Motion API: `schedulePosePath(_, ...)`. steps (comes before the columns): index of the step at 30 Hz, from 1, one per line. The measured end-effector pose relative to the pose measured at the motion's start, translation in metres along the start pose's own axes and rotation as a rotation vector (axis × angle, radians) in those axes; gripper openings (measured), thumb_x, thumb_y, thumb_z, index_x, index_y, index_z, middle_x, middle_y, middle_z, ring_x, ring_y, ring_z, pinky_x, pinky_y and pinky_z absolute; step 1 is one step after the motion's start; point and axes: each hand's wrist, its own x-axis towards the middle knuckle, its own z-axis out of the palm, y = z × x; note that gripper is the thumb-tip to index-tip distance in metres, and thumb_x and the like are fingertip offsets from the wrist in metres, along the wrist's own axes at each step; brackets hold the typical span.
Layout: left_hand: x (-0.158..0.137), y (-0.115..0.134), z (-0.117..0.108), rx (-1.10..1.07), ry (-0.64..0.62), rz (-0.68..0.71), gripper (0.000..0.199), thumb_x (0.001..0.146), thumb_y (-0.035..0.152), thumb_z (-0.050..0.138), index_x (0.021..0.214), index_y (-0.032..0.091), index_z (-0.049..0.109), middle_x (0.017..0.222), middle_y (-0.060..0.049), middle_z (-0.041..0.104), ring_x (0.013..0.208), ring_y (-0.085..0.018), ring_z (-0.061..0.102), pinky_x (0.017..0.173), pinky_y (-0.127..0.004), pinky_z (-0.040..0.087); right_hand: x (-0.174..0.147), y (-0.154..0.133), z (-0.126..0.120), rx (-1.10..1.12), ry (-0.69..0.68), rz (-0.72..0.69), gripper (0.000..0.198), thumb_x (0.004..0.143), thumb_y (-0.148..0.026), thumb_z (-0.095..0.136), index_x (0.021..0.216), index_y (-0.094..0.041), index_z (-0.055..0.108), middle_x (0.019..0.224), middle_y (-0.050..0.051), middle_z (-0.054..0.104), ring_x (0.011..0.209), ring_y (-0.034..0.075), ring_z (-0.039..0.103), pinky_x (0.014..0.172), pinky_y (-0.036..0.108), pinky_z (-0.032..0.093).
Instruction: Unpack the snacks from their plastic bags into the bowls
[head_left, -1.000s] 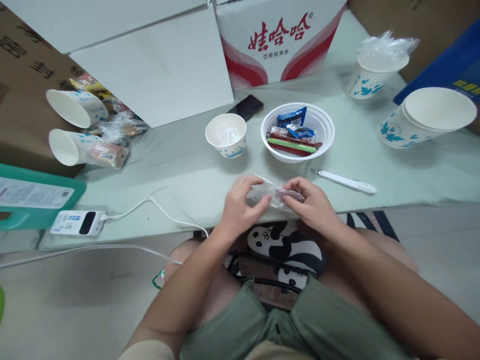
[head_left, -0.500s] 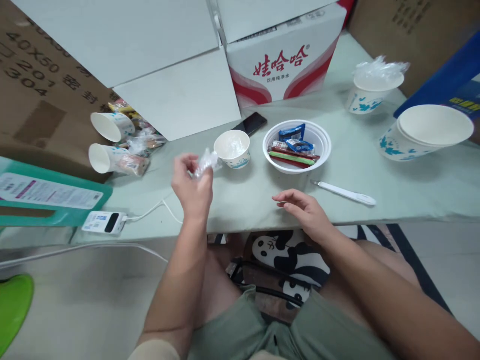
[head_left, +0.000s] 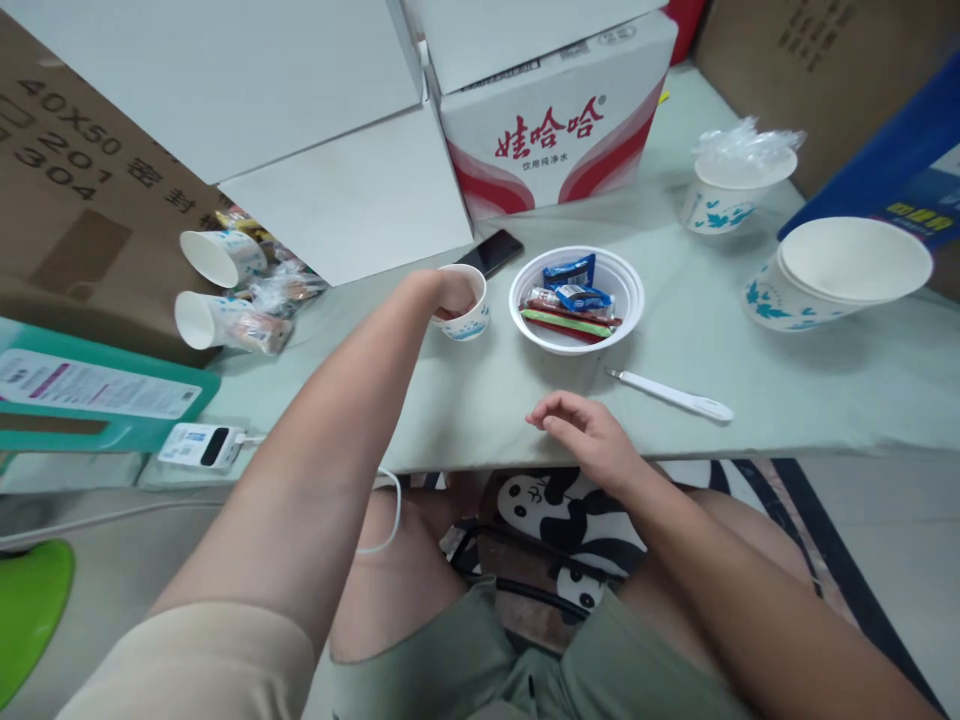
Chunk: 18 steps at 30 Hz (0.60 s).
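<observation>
Around left grip (head_left: 454, 290): upright paper cup (head_left: 468, 328); fingertips hidden, closure cannot be told. Right grip (head_left: 589, 432), loosely curled, thumb and fingers apart, lies farther from cup.

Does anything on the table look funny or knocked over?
Yes: at the picture's left, two paper cups look tipped onto their sides, openings facing left, while the small cup at the left hand stands upright. Crumpled plastic also pokes above the back-right cup.

Red-and-white carton (head_left: 559, 160), black phone (head_left: 493, 252) lying flat, white device (head_left: 196, 445), printed brown cardboard (head_left: 82, 235)
</observation>
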Motion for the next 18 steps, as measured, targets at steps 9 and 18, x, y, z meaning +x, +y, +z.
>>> schedulePosePath(9,-0.021,-0.013,-0.001,-0.151,0.433,0.074,0.02,0.067,0.008,0.056,0.067,0.02,0.072,0.068,-0.006,0.069,0.08,-0.026,0.067,0.082,-0.036,0.049,0.0,-0.01,0.004,-0.074,0.023,0.021,0.021,0.081,-0.043,0.063,0.08,-0.022,0.064,0.08,0.005,0.072,0.08,0.022,0.069,0.075,0.034,0.052)
schedulePosePath(18,-0.048,-0.181,0.01,-0.67,1.257,-0.374,0.026,0.092,0.013,0.042,0.078,0.019,0.063,0.102,-0.009,0.069,0.114,-0.022,0.061,0.107,-0.037,0.04,0.001,-0.007,0.016,-0.249,0.031,0.028,0.022,0.08,-0.045,0.064,0.073,-0.024,0.065,0.065,0.002,0.067,0.063,0.02,0.065,0.062,0.03,0.053)
